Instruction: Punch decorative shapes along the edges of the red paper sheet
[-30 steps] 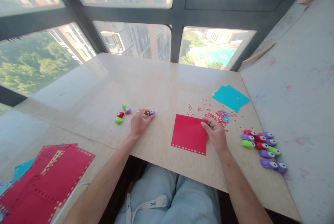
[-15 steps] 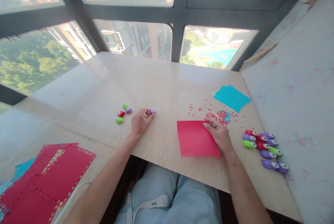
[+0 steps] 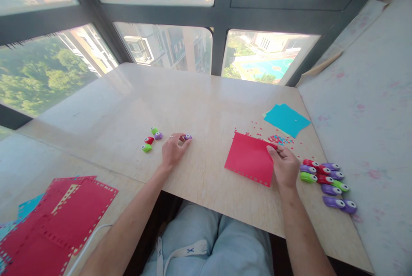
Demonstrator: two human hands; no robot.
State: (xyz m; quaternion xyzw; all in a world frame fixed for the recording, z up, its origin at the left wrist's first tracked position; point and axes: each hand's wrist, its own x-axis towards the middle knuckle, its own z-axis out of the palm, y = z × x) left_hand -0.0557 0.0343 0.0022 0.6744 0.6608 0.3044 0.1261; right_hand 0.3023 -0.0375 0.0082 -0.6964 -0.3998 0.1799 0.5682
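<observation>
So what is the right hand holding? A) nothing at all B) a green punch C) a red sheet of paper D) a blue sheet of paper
C: the right hand grips the edge of the red sheet of paper, which has small holes punched along its near edge, while the blue paper lies untouched farther back on the table.
</observation>
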